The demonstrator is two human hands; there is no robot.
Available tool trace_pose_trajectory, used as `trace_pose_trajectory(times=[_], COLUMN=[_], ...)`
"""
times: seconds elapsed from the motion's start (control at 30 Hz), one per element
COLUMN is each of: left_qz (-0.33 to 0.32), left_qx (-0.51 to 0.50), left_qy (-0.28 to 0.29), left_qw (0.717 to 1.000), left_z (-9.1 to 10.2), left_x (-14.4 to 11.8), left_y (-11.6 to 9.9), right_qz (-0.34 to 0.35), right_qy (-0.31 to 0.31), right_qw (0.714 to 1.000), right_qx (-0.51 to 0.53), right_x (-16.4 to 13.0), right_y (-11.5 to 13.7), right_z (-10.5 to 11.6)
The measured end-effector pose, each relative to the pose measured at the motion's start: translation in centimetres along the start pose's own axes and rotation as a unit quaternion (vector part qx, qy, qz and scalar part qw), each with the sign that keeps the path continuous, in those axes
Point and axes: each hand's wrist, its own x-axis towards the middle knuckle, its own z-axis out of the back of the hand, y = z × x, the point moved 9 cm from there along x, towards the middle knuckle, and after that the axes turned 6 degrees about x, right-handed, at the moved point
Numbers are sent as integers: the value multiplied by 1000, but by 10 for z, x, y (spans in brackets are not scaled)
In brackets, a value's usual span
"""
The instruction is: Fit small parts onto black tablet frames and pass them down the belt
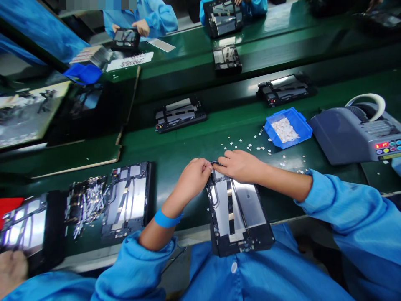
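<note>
An opened tablet (252, 205) with its metal plates, black strips and cables showing lies before me, its near end jutting over the bench edge toward my body. My left hand (194, 177), with a blue band at the wrist, is closed in a pinch at the tablet's far left corner. Whatever is between those fingertips is too small to make out. Beside it, my right hand (239, 166) rests over the tablet's far edge, fingers bent and pointing left, the fingertips meeting the left ones. The corner under the fingers is hidden.
A blue bin (290, 127) of small white pieces sits beyond, near a grey tape dispenser (354, 131). White bits lie scattered. Leftward are another opened tablet (127, 200) and a pile of small strips (86, 202). More tablets (181, 113) line the green bench; co-workers sit opposite and at left.
</note>
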Motion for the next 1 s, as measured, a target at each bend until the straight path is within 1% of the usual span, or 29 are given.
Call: trace_pose_trajectory(times=[0.33,0.57,0.67,0.73,0.8,0.87,0.93,1.0], left_qz=[11,13,16,20,47,98,146,166], left_qx=[15,20,19,5,-35,-95,-156,-194], left_qy=[-25,-30,-43,-62,-91,-116,-124,-126], left_qw=[1000,999,999,998,994,984,969,959], left_z=[-1,-2,-4,-6,-9,-14,-22,-29], left_x=[-4,-6,-7,-9,-11,-13,-16,-18], left_y=[-1,-3,-2,0,9,22,35,42], right_qz=[2,5,4,2,1,-2,-8,-15], right_qy=[-5,0,-3,-3,0,5,6,6], right_qw=[1000,1000,1000,1000,1000,1000,1000,1000], right_qx=[-3,3,13,19,20,16,10,2], right_x=[0,0,0,0,0,-1,-3,-4], right_y=[0,1,1,0,-1,-2,-4,-6], right_z=[-1,-1,0,0,-1,-2,-2,-2])
